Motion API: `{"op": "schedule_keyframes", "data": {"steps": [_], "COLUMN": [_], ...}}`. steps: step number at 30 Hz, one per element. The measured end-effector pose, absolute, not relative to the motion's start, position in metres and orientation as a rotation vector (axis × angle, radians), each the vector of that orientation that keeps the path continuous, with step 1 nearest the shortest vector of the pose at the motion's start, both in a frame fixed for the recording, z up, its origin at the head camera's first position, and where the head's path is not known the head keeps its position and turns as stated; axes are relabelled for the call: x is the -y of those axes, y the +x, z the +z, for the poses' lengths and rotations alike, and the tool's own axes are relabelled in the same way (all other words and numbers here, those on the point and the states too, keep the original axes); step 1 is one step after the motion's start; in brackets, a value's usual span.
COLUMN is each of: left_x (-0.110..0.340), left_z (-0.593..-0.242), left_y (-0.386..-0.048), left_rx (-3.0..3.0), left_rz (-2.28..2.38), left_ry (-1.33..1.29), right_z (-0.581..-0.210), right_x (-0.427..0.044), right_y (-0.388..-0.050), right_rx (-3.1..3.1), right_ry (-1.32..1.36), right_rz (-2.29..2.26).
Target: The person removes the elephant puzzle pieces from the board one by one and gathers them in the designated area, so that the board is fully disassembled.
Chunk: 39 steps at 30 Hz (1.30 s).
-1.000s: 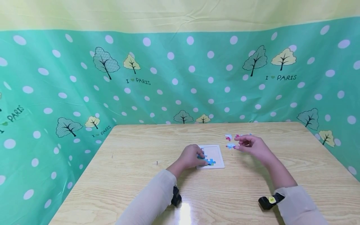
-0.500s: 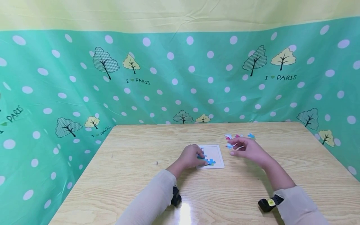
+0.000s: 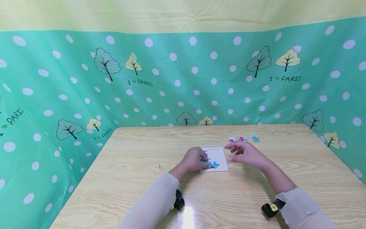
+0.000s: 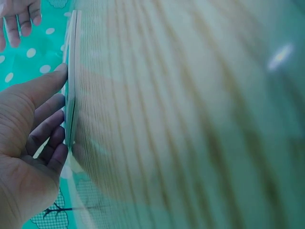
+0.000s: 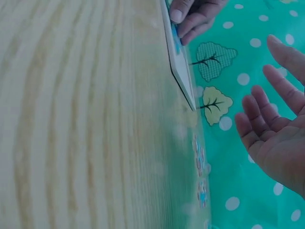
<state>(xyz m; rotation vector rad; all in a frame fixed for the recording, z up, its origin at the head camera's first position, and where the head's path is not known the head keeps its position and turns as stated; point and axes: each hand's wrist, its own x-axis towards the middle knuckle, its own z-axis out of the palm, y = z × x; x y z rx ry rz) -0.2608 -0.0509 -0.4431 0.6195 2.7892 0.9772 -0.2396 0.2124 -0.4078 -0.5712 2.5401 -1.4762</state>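
A white square puzzle tray lies flat on the table, with several blue puzzle pieces along its left and near sides. My left hand rests on the tray's left part, fingertips touching the pieces and partly covering them. From the left wrist view, thumb and fingertips of the left hand meet the tray, seen edge-on. Just right of the tray, my right hand hovers above the table with spread, loosely bent fingers. Nothing shows between the fingers of the right hand in the right wrist view.
Loose puzzle pieces lie beyond my right hand: a pink-and-white piece, another pink one and a blue-green one. The wooden table ends at a green dotted curtain. A tiny dark bit lies left of the tray.
My right hand has moved left from the loose pieces toward the tray, its fingers spreading slightly, uncovering the blue-green piece. My left hand has stayed still on the tray.
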Motion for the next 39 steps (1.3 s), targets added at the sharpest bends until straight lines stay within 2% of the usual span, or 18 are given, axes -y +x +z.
{"op": "schedule_keyframes", "data": {"steps": [27, 39], "left_x": [0.055, 0.061], "left_z": [-0.441, -0.436], "left_y": [-0.267, -0.27], "left_rx": [-2.715, -2.666], "left_rz": [0.943, 0.873], "left_ry": [0.649, 0.766], "right_z": [-0.43, -0.436], "right_x": [-0.177, -0.168], "right_y": [-0.253, -0.256], "right_rx": [-2.525, -2.604], "right_ry": [-0.658, -0.673], "right_rz": [-1.189, -1.021]}}
